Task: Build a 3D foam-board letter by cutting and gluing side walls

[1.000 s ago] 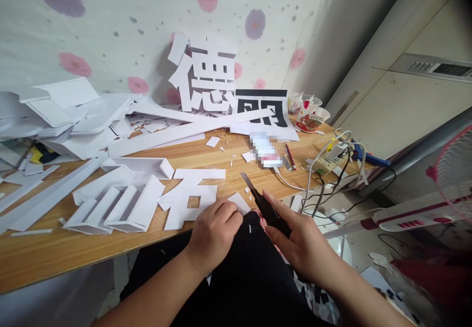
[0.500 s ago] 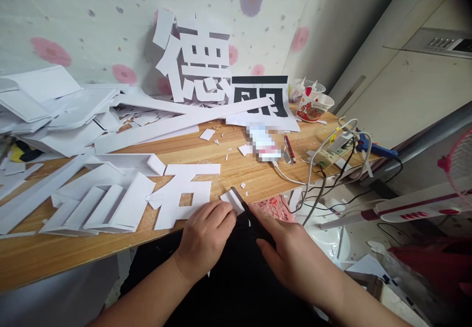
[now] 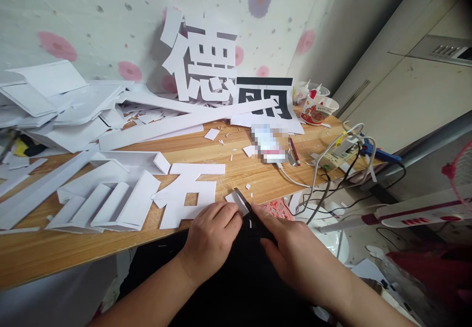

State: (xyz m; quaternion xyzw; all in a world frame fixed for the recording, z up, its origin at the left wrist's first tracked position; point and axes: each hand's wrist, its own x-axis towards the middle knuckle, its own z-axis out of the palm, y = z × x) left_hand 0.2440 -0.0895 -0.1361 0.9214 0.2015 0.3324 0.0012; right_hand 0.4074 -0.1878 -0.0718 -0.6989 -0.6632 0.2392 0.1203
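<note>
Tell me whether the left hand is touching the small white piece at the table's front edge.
Touching. In the head view the left hand lies with its fingertips on the small white piece, no gap showing.

Single head-worn view, looking forward and down across the wooden table [image 3: 236, 169] edge, close, toward the flowered wall [image 3: 110, 22].

Bare desk [image 3: 236, 167] mid; cutouts [image 3: 184, 204] block L, cables [image 3: 324, 172] R.

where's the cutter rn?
Head view, right of centre at the near edge of the table: the cutter is in the right hand, blade on a white piece held by the left hand.
</note>
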